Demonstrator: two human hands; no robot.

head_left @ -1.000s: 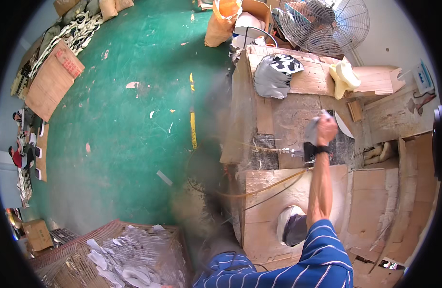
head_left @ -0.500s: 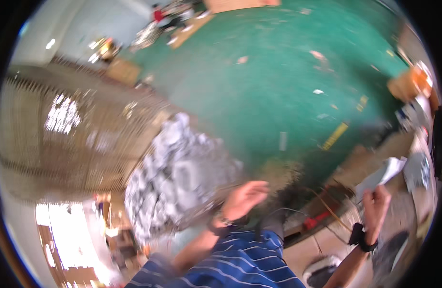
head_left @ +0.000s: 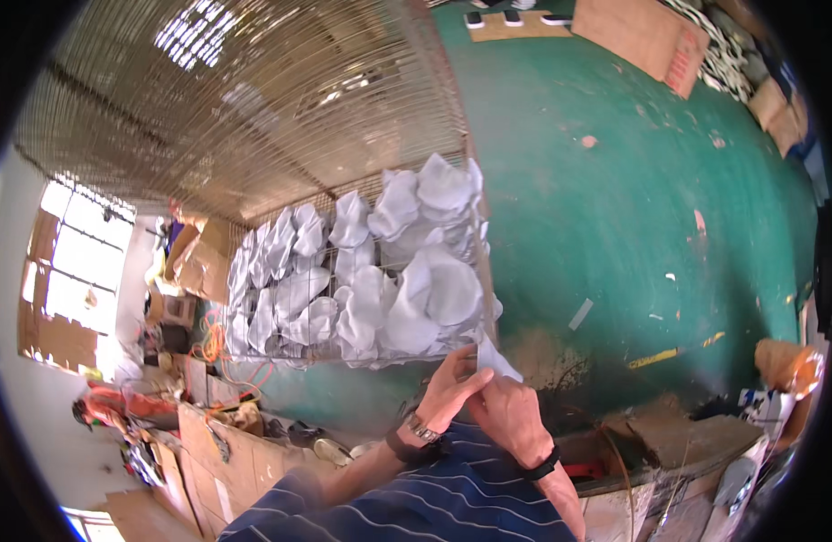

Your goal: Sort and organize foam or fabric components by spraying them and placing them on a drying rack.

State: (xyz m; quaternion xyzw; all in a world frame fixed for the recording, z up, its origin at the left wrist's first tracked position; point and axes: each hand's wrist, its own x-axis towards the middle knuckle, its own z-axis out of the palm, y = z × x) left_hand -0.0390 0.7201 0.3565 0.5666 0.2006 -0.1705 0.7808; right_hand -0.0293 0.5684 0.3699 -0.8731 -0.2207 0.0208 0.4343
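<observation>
Close together in front of my body, my two hands meet on a thin, pale grey-white fabric piece [head_left: 498, 361]. Fingers of my left hand [head_left: 448, 388] pinch its near left edge, thumb stretched toward the other hand. From the lower right, my right hand [head_left: 515, 417] closes on the same piece, knuckles up, partly hiding it. Just beyond them a wire rack [head_left: 380, 359] bears many soft, cup-shaped white pieces [head_left: 357, 312] in rows. The held piece overlaps the rack's near right corner in view; whether it touches cannot be told.
A tall wire mesh [head_left: 280, 108] rises behind the rack. Green floor [head_left: 615, 208] spreads to the right. Wooden bench boards [head_left: 244, 452] stand at lower left, with shoes beside them. A cluttered bench [head_left: 705, 452] lies at lower right. Cardboard [head_left: 633, 41] stands far off.
My view has turned rightward-to-left toward the rack. The right hand has brought the white piece from the bench over to the left hand, which was empty and now grips it too.
</observation>
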